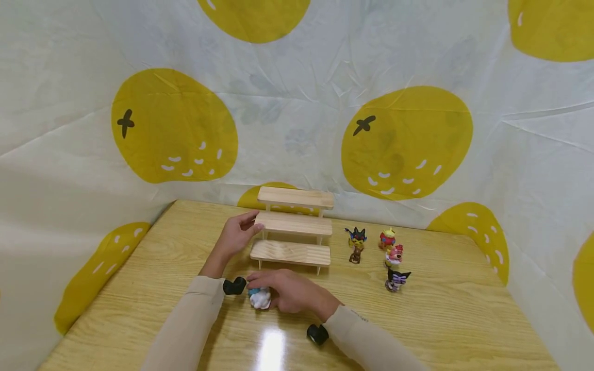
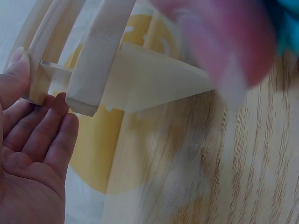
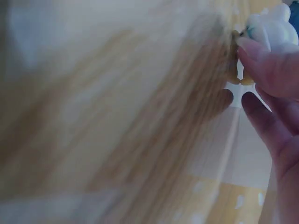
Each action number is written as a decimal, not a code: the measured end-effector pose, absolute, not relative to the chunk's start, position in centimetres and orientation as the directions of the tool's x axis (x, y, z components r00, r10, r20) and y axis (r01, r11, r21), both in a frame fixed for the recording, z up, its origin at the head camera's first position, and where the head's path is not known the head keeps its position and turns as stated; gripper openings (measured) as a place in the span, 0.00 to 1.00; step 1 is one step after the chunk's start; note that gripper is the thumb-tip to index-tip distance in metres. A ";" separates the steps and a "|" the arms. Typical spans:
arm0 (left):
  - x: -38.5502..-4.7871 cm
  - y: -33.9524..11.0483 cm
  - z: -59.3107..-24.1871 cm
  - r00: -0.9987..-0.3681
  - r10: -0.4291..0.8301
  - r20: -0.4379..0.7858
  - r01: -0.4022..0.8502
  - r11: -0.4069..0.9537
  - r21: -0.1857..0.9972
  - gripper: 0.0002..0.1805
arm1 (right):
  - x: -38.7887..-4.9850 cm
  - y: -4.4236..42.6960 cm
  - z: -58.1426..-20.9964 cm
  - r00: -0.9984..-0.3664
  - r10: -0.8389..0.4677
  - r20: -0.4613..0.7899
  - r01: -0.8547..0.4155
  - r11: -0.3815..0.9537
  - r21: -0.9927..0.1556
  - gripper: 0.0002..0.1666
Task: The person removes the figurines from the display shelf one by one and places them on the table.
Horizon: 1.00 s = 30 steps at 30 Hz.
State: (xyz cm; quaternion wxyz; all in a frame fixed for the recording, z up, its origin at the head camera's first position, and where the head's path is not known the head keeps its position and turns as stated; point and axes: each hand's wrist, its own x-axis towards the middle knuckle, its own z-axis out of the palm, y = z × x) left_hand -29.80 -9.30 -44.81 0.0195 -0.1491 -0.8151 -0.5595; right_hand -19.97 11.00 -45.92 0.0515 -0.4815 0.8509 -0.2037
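Note:
A wooden three-tier display stand [image 1: 293,224] with pale supports stands near the back of the table. At its left end, my left hand [image 1: 234,238] grips the middle tier; in the left wrist view the thumb lies on one face of the board and the fingers [image 2: 58,133] on the other. In front of the lowest tier, my right hand [image 1: 294,292] pinches a small white-and-blue figurine [image 1: 260,299] between thumb and fingers. The right wrist view shows the white figurine [image 3: 275,30] close to the table, partly covered by the thumb.
Right of the stand are a dark horned figurine [image 1: 357,237], a small brown one [image 1: 356,255], a red-and-yellow one [image 1: 387,238], a pink-and-red one [image 1: 394,255] and a black-and-purple one [image 1: 397,279]. A fruit-print cloth [image 1: 297,129] hangs behind the wooden table [image 1: 445,319].

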 end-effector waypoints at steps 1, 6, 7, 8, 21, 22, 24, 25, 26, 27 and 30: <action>-29.8 -9.3 -44.8 -0.954 0.224 0.199 0.267 0.332 0.905 0.31 | -20.0 11.0 -45.9 -0.525 -0.844 0.113 -0.810 0.454 -0.373 0.37; -29.6 -9.5 -44.7 -0.950 0.237 0.206 0.279 0.338 0.899 0.31 | -20.0 11.1 -46.0 -0.477 -0.866 0.149 -0.865 0.433 -0.254 0.37; -29.6 -9.5 -44.7 -0.949 0.240 0.207 0.281 0.339 0.898 0.31 | -20.0 11.2 -46.0 -0.458 -0.873 0.165 -0.878 0.417 -0.233 0.36; -29.6 -9.5 -44.7 -0.949 0.240 0.206 0.280 0.339 0.898 0.31 | -20.0 11.2 -46.0 -0.433 -0.883 0.184 -0.895 0.395 -0.208 0.35; -29.9 -9.4 -44.6 -0.948 0.249 0.198 0.278 0.346 0.896 0.31 | -20.1 11.2 -45.8 -0.379 -0.898 0.224 -0.925 0.366 -0.100 0.20; -29.9 -9.4 -44.6 -0.948 0.249 0.197 0.277 0.346 0.897 0.32 | -20.1 11.3 -45.8 -0.401 -0.890 0.216 -0.916 0.383 -0.123 0.20; -29.9 -9.4 -44.6 -0.950 0.245 0.192 0.271 0.344 0.899 0.32 | -20.1 11.4 -45.8 -0.453 -0.868 0.204 -0.887 0.416 -0.200 0.20; -29.9 -9.4 -44.6 -0.951 0.245 0.191 0.270 0.347 0.898 0.32 | -20.2 11.5 -45.8 -0.477 -0.855 0.204 -0.870 0.427 -0.246 0.19; -29.9 -9.4 -44.6 -0.951 0.244 0.189 0.267 0.347 0.899 0.32 | -20.1 11.6 -45.8 -0.507 -0.838 0.203 -0.848 0.441 -0.294 0.19; -29.9 -9.4 -44.6 -0.952 0.243 0.188 0.267 0.349 0.898 0.32 | -20.1 11.7 -45.8 -0.536 -0.819 0.205 -0.823 0.453 -0.341 0.19; -29.9 -9.4 -44.7 -0.950 0.245 0.191 0.271 0.352 0.896 0.32 | -20.0 12.1 -45.8 -0.618 -0.757 0.214 -0.734 0.457 -0.503 0.18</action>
